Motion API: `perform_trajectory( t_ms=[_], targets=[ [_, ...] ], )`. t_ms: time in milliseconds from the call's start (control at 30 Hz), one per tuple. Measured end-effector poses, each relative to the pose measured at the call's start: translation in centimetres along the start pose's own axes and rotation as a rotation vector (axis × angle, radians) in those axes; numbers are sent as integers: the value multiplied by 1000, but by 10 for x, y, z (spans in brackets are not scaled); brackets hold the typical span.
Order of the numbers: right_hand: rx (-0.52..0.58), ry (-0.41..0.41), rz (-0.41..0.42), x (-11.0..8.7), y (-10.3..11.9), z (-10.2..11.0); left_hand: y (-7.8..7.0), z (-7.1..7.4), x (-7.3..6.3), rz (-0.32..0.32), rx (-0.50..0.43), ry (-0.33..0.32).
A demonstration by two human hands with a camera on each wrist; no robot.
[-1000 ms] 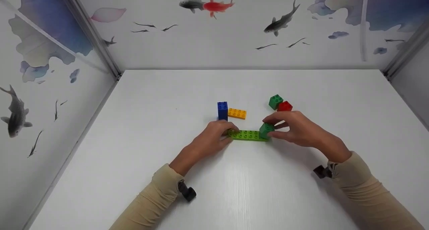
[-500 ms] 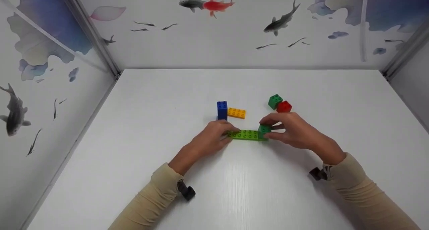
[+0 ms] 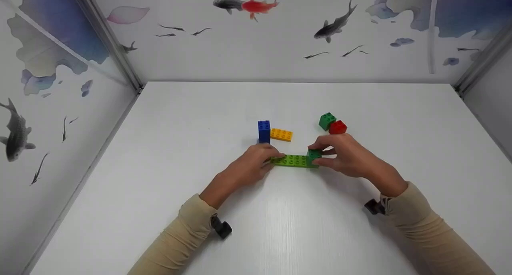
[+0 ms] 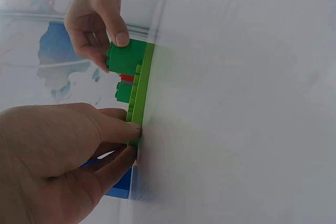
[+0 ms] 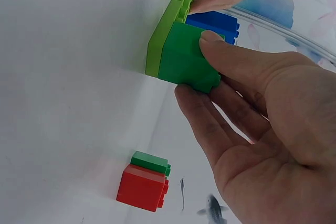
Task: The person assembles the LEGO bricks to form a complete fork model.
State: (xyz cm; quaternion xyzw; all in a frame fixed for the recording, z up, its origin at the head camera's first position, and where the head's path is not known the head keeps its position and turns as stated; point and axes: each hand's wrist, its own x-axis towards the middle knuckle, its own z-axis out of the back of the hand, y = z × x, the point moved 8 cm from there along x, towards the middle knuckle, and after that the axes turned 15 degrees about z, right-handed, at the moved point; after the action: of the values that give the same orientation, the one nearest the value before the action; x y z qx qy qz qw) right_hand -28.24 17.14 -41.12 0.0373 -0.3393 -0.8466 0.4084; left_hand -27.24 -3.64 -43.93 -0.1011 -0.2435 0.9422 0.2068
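Note:
A long lime-green building-block strip (image 3: 295, 161) lies flat on the white table. My left hand (image 3: 256, 163) pinches its left end between thumb and fingers. On the strip's right end sits a dark green block (image 5: 186, 53), flush against the studs in the right wrist view. The thumb and fingers of my right hand (image 3: 346, 157) pinch that block from its sides. In the left wrist view the block (image 4: 127, 56) stands upright on the strip.
Just behind my left hand stands a blue block (image 3: 264, 131), with a flat yellow-orange plate (image 3: 281, 135) beside it. A second green block (image 3: 327, 121) and a red block (image 3: 338, 127) sit together beyond my right hand. Printed walls border the table (image 3: 192, 107).
My right hand has moved slightly left and brought the green block from a tilt to upright on the strip's right end. My left hand keeps its hold.

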Motion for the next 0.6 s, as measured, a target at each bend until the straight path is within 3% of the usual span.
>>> perform_trajectory(
  t_ms=[600],
  targets=[
    [-28, -3, 2, 0, 3, -3, 2, 0, 1, 3, -8, 4]
  ],
)
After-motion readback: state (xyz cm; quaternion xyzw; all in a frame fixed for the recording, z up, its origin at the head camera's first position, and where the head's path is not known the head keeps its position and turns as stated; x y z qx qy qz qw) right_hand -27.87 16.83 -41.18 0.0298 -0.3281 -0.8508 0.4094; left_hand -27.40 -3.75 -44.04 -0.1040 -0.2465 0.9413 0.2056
